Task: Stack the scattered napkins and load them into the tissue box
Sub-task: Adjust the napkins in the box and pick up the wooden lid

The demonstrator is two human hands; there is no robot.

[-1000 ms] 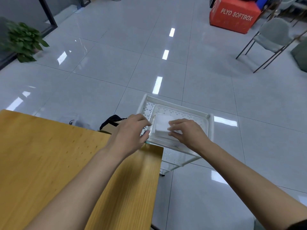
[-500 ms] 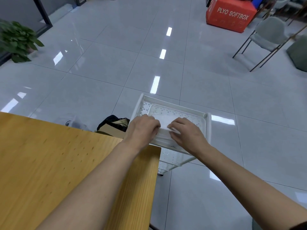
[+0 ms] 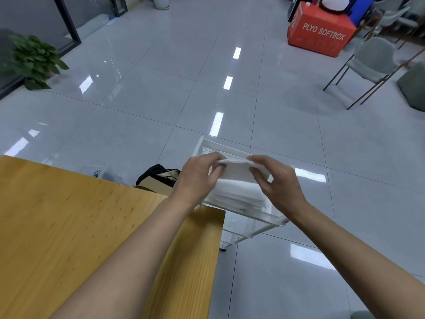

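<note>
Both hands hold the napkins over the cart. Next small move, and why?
Probably tap the napkin stack down on the cart tray to square it: left hand and right hand pinch its upper edge, and the lower sheets look uneven.

Bright, even indoor light fills the room. Overhead light mirrors as white bars of glare on the glossy tiled floor (image 3: 161,100), and the grey chair (image 3: 370,61) casts a soft, faint shadow. The potted plant (image 3: 34,61) at the left edge is smeared with blur. Wide-angle distortion bows the tile lines. The white napkins (image 3: 236,187) wash out, their folds barely showing.
</note>
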